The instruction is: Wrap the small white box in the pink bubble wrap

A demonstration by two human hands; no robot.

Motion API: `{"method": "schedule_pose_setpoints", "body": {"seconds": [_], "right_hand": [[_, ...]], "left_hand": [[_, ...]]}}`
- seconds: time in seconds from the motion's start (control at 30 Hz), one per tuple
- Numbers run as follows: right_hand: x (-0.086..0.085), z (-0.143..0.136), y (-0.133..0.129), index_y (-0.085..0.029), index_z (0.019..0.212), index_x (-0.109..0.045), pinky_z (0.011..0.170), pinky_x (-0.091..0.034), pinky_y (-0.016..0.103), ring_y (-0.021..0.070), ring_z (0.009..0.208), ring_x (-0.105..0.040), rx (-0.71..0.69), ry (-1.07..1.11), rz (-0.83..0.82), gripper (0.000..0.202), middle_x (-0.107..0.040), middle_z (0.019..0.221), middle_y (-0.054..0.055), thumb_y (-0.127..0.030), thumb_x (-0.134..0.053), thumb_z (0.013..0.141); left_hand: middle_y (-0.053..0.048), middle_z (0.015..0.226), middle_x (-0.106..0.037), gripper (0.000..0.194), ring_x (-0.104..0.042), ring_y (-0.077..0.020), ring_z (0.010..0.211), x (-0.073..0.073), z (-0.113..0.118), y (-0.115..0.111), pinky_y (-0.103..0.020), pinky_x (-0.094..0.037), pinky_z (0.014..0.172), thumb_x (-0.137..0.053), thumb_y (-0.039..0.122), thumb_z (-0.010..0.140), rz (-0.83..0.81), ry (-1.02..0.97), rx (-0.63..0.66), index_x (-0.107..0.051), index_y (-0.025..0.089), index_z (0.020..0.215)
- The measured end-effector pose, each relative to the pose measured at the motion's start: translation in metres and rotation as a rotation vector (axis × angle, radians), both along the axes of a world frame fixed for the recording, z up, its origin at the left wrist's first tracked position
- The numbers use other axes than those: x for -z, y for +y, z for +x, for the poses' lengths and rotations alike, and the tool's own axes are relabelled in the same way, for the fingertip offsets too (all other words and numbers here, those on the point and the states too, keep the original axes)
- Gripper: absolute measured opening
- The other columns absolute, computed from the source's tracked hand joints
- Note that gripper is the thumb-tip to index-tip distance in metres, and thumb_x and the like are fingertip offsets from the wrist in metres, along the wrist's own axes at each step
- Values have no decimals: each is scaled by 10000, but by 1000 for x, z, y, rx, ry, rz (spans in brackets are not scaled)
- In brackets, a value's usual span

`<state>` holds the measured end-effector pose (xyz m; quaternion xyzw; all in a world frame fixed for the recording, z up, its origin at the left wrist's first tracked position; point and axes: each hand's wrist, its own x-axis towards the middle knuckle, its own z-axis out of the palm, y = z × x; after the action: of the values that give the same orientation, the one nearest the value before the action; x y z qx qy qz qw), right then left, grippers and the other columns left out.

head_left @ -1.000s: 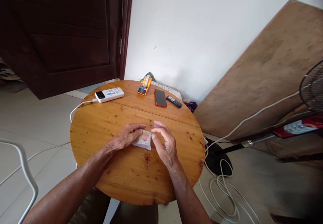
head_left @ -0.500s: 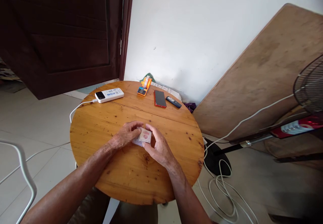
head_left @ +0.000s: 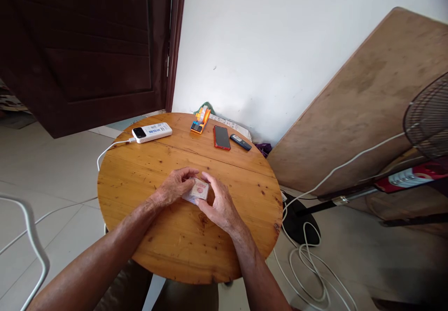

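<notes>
A small pale box-shaped packet with a red print on top rests at the middle of the round wooden table. Clear wrapping seems to show along its near left side. My left hand grips the packet's left end, thumb on its top and fingers curled over the far side. From the right, my right hand closes around it, with the thumb at the near edge and the index finger at the far corner. The packet's left end is hidden under my left hand.
At the table's back stand a white power bank with a cable, an orange tape dispenser, a red-edged phone and a dark remote-like device. A fan and coiled cable are to the right.
The packet has shifted very slightly left and turned a little between my hands. My right thumb has moved slightly left along its near edge.
</notes>
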<state>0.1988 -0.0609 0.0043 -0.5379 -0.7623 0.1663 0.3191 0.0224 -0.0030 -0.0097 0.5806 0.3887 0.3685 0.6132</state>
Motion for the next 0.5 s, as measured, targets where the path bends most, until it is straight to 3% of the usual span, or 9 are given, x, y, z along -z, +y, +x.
{"method": "schedule_pose_setpoints", "body": {"seconds": [0.5], "right_hand": [[-2,1,0,-253,1350,-492,982,-448,441,269,1132,-621,-9,-2,25,662,-662,1259,83,-201,-715,729]], "left_hand": [[-68,1009,-723,424,-662,-185,825,-5,1,-3,-279,-498,720,-602,328,718,-30,13,10,-659,134,1091]]}}
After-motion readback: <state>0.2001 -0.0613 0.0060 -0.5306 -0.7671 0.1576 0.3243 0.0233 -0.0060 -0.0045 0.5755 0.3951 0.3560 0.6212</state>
